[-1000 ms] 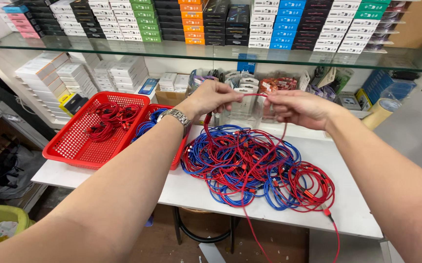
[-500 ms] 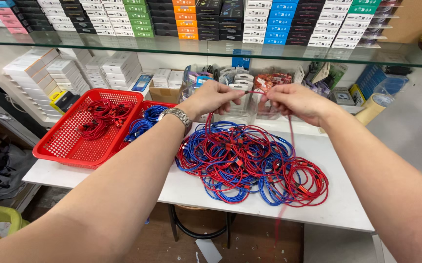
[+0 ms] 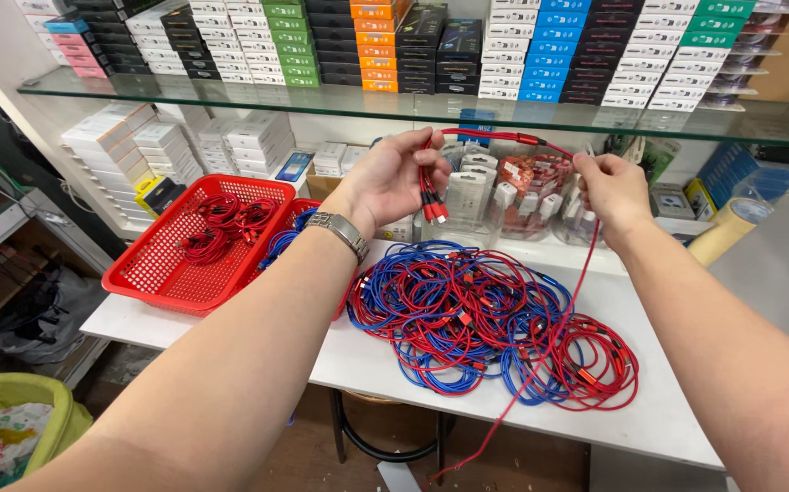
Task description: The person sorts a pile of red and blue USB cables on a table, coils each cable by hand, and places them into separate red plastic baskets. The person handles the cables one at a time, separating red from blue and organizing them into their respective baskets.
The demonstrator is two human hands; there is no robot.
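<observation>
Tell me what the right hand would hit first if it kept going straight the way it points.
Probably the clear plastic packets standing just beyond the right hand, which holds the red cable. Depth is hard to judge.

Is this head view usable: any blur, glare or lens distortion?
Head view: sharp and evenly lit; the left hand and right hand holding the red braided cable show no motion blur; the glass shelf carries soft reflections; the forearms stretch at the frame's lower corners, a wide-angle effect.
</observation>
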